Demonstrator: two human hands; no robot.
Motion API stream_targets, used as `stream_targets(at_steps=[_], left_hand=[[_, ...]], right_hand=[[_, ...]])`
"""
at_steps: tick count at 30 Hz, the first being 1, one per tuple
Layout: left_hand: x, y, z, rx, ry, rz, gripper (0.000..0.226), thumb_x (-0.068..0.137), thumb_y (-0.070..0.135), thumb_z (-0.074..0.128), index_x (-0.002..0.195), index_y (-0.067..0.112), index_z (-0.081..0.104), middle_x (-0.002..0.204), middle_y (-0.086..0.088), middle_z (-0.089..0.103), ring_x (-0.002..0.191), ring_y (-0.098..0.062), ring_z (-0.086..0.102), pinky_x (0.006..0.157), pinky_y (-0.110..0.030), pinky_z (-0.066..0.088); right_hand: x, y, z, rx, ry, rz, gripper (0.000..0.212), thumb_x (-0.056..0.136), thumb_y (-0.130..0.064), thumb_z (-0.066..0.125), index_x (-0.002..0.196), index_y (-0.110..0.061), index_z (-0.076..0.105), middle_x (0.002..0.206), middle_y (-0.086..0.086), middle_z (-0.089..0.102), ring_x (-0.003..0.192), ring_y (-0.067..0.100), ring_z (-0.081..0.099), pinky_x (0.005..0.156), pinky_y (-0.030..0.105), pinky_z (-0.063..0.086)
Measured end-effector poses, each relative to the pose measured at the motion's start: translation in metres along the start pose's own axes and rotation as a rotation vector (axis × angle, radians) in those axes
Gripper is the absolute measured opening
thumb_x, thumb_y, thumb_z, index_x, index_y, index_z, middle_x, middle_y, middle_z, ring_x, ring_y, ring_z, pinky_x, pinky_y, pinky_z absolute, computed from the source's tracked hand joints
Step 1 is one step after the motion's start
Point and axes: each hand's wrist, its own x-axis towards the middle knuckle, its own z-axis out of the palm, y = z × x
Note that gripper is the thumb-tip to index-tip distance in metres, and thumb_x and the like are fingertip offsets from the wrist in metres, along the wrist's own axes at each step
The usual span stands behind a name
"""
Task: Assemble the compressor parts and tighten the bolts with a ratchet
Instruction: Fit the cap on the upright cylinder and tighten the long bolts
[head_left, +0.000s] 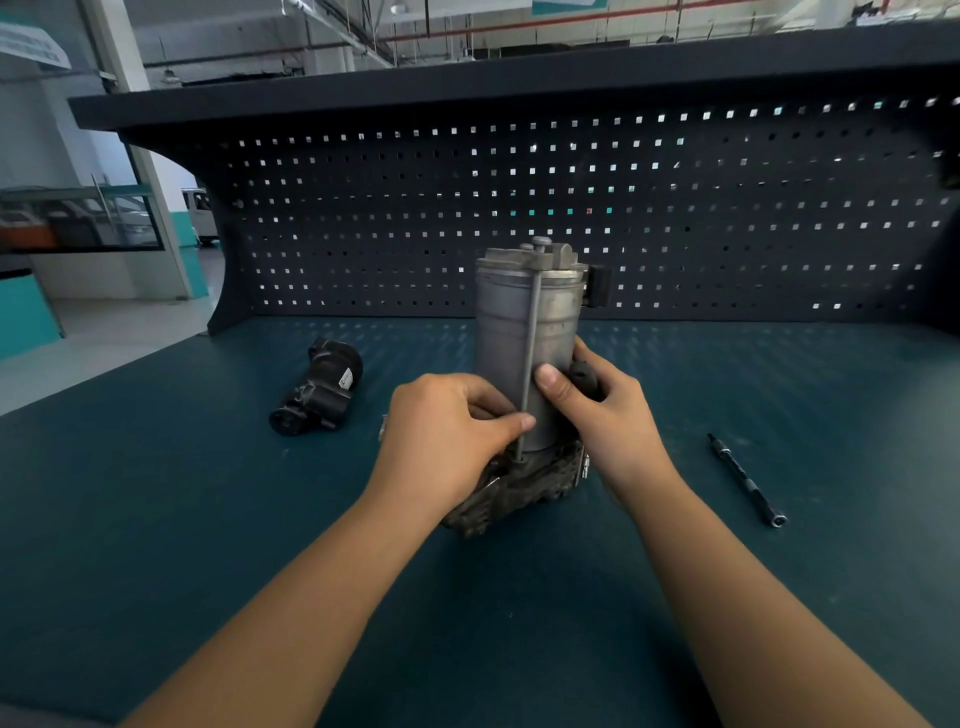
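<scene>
Fingers of the left hand (447, 431) curl round the compressor's (524, 322) lower body, thumb tip pressing its long bolt (533, 338). The right hand (608, 410) grips the opposite side, thumb flat beside the bolt. Both forearms reach straight forward. The compressor stands upright mid-bench (156, 519), long axis vertical, grimy base down, cap up; the bolt runs down its near face. A slim tool (748, 480) lies right, a black part (317, 387) left, pegboard (727, 208) behind.
</scene>
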Motion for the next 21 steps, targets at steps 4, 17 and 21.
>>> stream_targets(at_steps=[4, 17, 21], left_hand=[[-0.0011, 0.0007, 0.003, -0.028, 0.023, 0.003, 0.012, 0.069, 0.026, 0.08, 0.064, 0.025, 0.069, 0.058, 0.01, 0.067, 0.057, -0.004, 0.065, 0.064, -0.03, 0.056], [0.0014, -0.0052, 0.006, -0.105, 0.025, -0.037, 0.016, 0.068, 0.023, 0.081, 0.063, 0.024, 0.066, 0.057, 0.004, 0.068, 0.055, -0.01, 0.066, 0.063, -0.036, 0.058], [0.0002, -0.0078, 0.0058, -0.126, 0.005, -0.052, 0.017, 0.067, 0.024, 0.081, 0.062, 0.022, 0.065, 0.055, 0.004, 0.067, 0.052, -0.011, 0.066, 0.059, -0.034, 0.058]], right_hand=[[0.0003, -0.0006, -0.0004, -0.006, 0.002, 0.001, 0.042, 0.074, -0.038, 0.066, 0.114, -0.029, 0.062, 0.103, -0.007, 0.072, 0.1, 0.009, 0.066, 0.082, 0.02, 0.052], [-0.0015, -0.0013, 0.0028, -0.065, 0.036, 0.039, 0.055, 0.078, -0.041, 0.069, 0.127, -0.02, 0.057, 0.109, -0.004, 0.07, 0.105, 0.011, 0.064, 0.096, 0.037, 0.049], [-0.0026, -0.0022, 0.0018, -0.085, 0.022, 0.044, 0.058, 0.074, -0.041, 0.069, 0.128, -0.021, 0.057, 0.11, -0.004, 0.07, 0.106, 0.011, 0.064, 0.097, 0.038, 0.049]])
